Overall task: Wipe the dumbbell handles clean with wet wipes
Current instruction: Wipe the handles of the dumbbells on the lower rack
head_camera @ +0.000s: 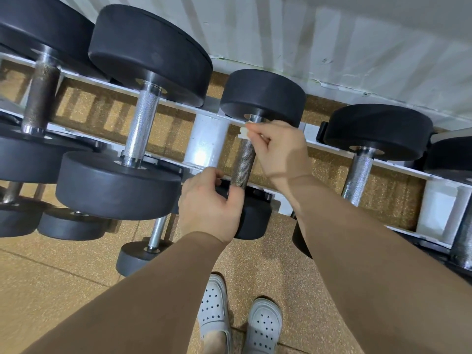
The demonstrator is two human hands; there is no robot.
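right hand (281,152) pinches a wipe (242,132) at the handle's (244,164) top; left hand (207,205) fingers (216,175) curl round the head (255,218) at its bottom.

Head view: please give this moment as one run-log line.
phase: wiping | right hand pinches white wet wipe at far end of knurled steel handle | left hand grips near head of small black rubber dumbbell

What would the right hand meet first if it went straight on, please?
Probably the dumbbell handle: the right hand holds its wipe at the far end, though depth is unclear.
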